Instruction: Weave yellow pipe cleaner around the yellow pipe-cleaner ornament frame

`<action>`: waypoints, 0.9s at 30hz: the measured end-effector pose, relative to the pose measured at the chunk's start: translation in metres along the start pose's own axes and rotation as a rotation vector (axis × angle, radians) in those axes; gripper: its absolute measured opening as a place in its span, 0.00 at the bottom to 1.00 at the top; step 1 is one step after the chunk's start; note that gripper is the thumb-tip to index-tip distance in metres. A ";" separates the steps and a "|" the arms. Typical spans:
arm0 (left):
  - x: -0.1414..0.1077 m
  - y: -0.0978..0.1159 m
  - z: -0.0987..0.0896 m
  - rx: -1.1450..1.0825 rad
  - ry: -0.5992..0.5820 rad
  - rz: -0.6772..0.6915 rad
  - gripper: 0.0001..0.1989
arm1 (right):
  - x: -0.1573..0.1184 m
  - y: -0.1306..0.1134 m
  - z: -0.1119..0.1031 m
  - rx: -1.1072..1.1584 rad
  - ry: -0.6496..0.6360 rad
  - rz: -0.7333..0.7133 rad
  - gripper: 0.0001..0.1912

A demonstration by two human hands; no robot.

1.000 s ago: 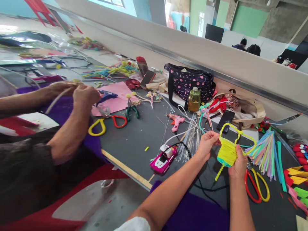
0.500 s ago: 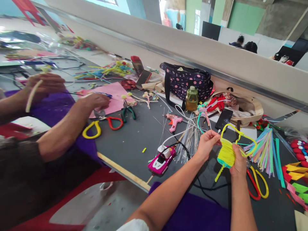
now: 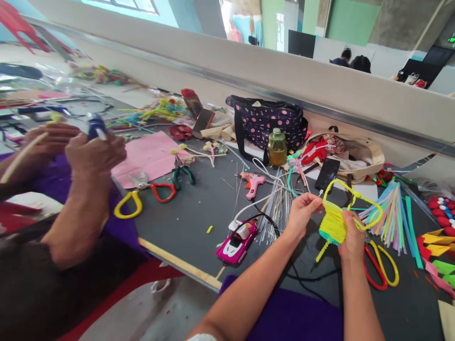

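A yellow pipe-cleaner craft piece, with a teal lower edge, two loops at the top and a twisted stem below, is held up over the dark table. My right hand is closed around its right side, thumb in front. At its upper left edge my left hand is closed in a pinch; what lies between the fingertips is too small to make out. Red-and-yellow-handled scissors lie beside my right wrist. Behind the piece are a bundle of pastel pipe cleaners and a black phone.
A magenta power strip, wires and a pink glue gun lie left of my hands. Farther back stand a bottle and a dotted bag. At left, a co-worker's hands work near other scissors.
The co-worker's nearer hand has lifted from the pink sheet and moved left towards the other hand, holding a blue item. My hands keep nearly the same hold; the view has shifted slightly.
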State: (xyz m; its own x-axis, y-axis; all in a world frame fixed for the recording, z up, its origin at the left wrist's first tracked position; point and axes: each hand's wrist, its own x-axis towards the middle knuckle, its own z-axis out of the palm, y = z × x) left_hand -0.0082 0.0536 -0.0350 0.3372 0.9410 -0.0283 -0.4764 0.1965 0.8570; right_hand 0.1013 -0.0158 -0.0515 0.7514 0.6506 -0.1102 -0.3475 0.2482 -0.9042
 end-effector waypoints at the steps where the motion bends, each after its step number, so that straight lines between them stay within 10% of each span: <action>1: 0.000 0.000 0.000 -0.016 -0.004 -0.009 0.16 | 0.000 0.000 0.000 -0.001 -0.005 0.002 0.14; 19: -0.002 -0.008 0.000 -0.446 -0.117 -0.317 0.16 | -0.008 0.003 0.003 0.070 -0.123 0.116 0.15; 27: 0.000 -0.016 -0.001 -0.308 0.041 -0.242 0.15 | -0.004 0.005 0.005 0.038 0.071 -0.006 0.15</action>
State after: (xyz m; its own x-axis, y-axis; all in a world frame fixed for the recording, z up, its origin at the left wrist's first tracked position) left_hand -0.0012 0.0508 -0.0496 0.4398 0.8664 -0.2363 -0.6105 0.4814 0.6289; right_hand 0.0935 -0.0137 -0.0538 0.7907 0.5971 -0.1351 -0.3632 0.2798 -0.8887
